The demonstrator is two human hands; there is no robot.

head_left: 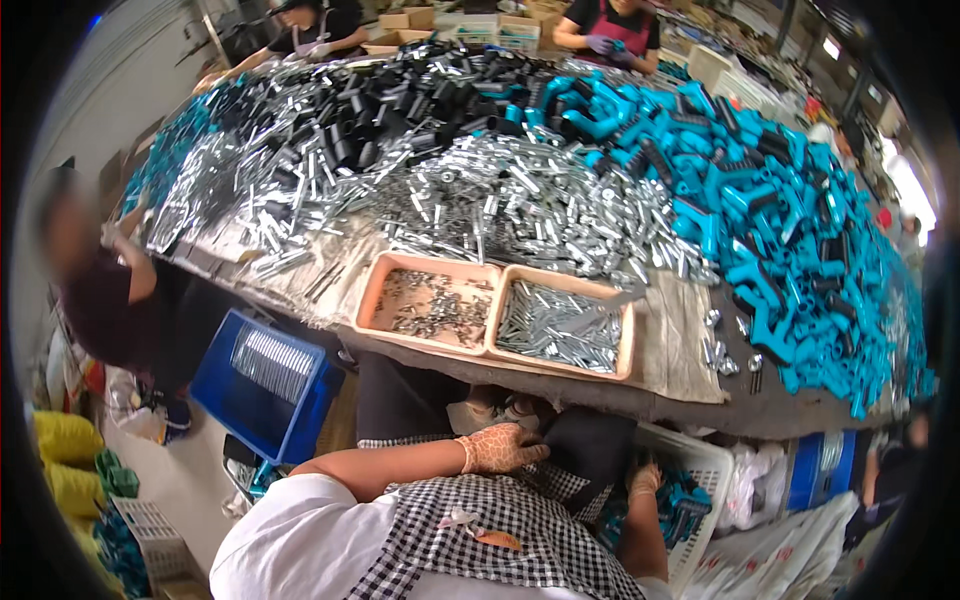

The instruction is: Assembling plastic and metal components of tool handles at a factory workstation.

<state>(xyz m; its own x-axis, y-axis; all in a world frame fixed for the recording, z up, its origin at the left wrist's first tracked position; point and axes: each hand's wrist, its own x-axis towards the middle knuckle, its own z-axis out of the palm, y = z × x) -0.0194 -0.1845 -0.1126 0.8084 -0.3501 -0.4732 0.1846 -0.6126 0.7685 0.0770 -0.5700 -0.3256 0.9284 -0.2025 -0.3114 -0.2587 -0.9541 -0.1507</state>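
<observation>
A blue bin (312, 402) and yellow sacks (70, 462) sit at eight o'clock, a blue crate (806, 482) at four, a co-worker (112, 312) at nine, another person (606, 34) at one.

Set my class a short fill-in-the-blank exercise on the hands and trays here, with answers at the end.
1. The person's ____ hand reaches into a white slotted plastic crate holding teal plastic parts.
2. The left hand wears an orange patterned ____.
3. Side by side on the cloth-covered table stand ____ peach rectangular plastic trays.
4. The tray full of thin grey metal pins is the ____ one.

Answers: right; glove; two; right-hand.
</observation>
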